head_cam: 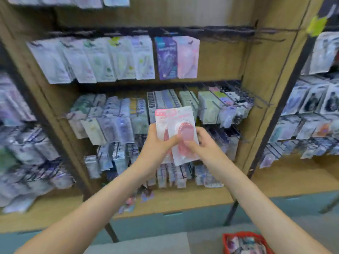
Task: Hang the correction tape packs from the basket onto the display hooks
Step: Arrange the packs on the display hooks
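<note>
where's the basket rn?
Head view, bottom edge, right of centre: the red basket is under the right forearm, low before the shelving, below the pink correction tape pack held by the left hand and right hand.

Bare hooks (269,40) jutted at the upper rail's right end, open back panel (220,59) beneath them, beside the pink hung pack (186,57). Lower rows (117,116) were crowded, hook tips protruding; the held pack (183,125) screened their middle.

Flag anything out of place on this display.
A few small pink and purple packs lie loose on the tan wooden ledge below the display hooks, not hanging like the rest. The pink correction tape pack gripped by the left hand and right hand looks intact.
</note>
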Action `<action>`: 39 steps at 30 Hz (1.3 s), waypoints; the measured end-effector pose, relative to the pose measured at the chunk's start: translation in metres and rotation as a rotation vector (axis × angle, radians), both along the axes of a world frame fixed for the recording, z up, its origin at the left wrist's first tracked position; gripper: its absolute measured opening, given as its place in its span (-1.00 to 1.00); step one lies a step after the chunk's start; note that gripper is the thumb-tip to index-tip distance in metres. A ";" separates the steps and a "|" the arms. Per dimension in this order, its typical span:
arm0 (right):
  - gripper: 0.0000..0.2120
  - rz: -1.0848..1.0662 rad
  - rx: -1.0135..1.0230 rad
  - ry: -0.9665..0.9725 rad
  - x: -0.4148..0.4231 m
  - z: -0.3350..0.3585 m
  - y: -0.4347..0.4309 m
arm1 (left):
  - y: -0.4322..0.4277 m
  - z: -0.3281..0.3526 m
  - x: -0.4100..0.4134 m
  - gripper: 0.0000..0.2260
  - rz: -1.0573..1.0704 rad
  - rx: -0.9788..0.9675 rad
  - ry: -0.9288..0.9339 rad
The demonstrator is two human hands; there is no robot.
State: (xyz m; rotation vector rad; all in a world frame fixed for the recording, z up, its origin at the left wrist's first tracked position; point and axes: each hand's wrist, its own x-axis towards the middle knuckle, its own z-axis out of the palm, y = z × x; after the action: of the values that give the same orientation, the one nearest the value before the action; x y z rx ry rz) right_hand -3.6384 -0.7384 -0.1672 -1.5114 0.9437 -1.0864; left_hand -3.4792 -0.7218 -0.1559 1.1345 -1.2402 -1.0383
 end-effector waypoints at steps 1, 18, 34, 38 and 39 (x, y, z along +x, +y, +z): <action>-0.80 0.022 -0.027 -0.008 0.026 0.012 -0.003 | 0.002 0.011 0.023 -0.60 0.022 -0.031 -0.006; -0.65 0.070 -0.440 -0.078 0.243 0.205 -0.078 | -0.055 0.188 0.235 -0.51 -0.037 -0.456 0.009; -0.67 0.074 -0.497 -0.239 0.283 0.304 -0.221 | -0.169 0.267 0.309 -0.66 0.166 -0.713 0.139; -0.33 0.006 -0.667 -0.221 0.295 0.308 -0.230 | -0.180 0.280 0.324 -0.65 0.173 -0.721 0.102; -0.35 -0.005 -0.692 -0.195 0.296 0.308 -0.230 | -0.182 0.282 0.326 -0.66 0.172 -0.723 0.093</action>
State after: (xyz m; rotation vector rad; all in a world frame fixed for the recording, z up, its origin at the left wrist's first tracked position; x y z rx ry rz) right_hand -3.3426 -0.9683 0.1410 -1.8949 0.4438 -1.6345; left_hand -3.1531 -0.9037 0.1261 0.6043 -1.2654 -0.4355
